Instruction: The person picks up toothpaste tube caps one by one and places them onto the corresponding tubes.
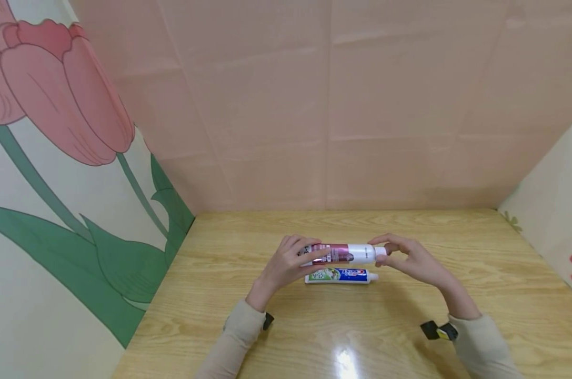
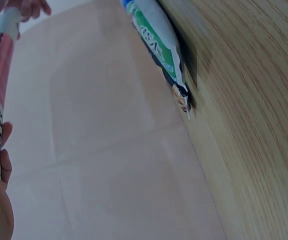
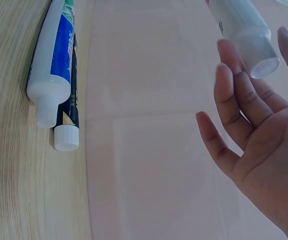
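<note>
A pink-and-white toothpaste tube [image 1: 338, 253] with a white cap lies level in the air, above the wooden table. My left hand [image 1: 292, 259] grips its flat end, fingers over the top side and thumb beneath. At the cap [image 3: 265, 65] is my right hand [image 3: 269, 140], its fingertips curled about the cap and the tube's shoulder. Below the held tube, a blue-and-green toothpaste tube [image 1: 340, 276] rests on the table, cap pointing right. Against its far side sits a dark tube [image 3: 74, 107] with a white cap, mostly hidden in the head view.
The wood-grain table [image 1: 286, 331] reaches back to a pink covered wall [image 1: 328, 116]. A tulip-painted panel [image 1: 120, 210] borders the left side, and a pale panel with red petals [image 1: 565, 210] the right. Small dark devices [image 1: 439, 330] sit on both wrists.
</note>
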### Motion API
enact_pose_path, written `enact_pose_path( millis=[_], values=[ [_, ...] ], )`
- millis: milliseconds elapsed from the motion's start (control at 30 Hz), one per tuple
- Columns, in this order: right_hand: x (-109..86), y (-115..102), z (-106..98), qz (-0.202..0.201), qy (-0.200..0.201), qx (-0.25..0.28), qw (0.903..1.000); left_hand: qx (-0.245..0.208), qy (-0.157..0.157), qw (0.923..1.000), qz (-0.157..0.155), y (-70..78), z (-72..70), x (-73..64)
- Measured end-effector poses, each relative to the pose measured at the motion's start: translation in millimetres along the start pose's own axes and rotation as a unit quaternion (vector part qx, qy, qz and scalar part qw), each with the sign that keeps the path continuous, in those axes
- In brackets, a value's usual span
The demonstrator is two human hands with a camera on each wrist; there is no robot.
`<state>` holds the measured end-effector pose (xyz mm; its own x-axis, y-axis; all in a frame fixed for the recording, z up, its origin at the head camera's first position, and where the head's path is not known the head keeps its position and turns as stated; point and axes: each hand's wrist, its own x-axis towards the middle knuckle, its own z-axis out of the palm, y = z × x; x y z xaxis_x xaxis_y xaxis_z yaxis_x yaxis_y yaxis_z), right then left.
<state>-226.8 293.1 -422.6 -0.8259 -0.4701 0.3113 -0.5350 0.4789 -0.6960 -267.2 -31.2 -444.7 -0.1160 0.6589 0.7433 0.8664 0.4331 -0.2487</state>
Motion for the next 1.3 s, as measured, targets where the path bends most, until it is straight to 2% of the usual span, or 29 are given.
enact_pose_path(
  millis=[133, 333, 567, 833, 1033, 1300],
  values=[
    [-1.9, 1, -1, 0.001, 0.01, -0.033, 0.9994, -0.005, 0.0, 1.0, -0.006, 0.1, -0.6, 0.4],
    [-4.5, 2, -6, -0.007, 0.021, -0.045, 0.9988, -0.007, 0.002, 0.9999, -0.014, -0.3, -3.1, 0.9],
    [-4.6, -30, -14, -0.03, 0.028, -0.046, 0.9981, -0.009, 0.01, 0.9999, -0.006, -0.4, -3.1, 1.3],
    [-4.6, -33, -15, -0.028, 0.027, -0.046, 0.9982, -0.012, 0.012, 0.9999, -0.002, -0.6, -2.3, 1.0],
    [-4.7, -28, -14, -0.012, 0.025, -0.053, 0.9982, -0.01, 0.013, 0.9999, 0.0, -0.9, -2.3, 0.8],
    [-6.5, -1, -10, 0.007, 0.021, -0.057, 0.9981, -0.015, 0.018, 0.9997, 0.004, -1.5, -1.5, 0.4]
  ],
)
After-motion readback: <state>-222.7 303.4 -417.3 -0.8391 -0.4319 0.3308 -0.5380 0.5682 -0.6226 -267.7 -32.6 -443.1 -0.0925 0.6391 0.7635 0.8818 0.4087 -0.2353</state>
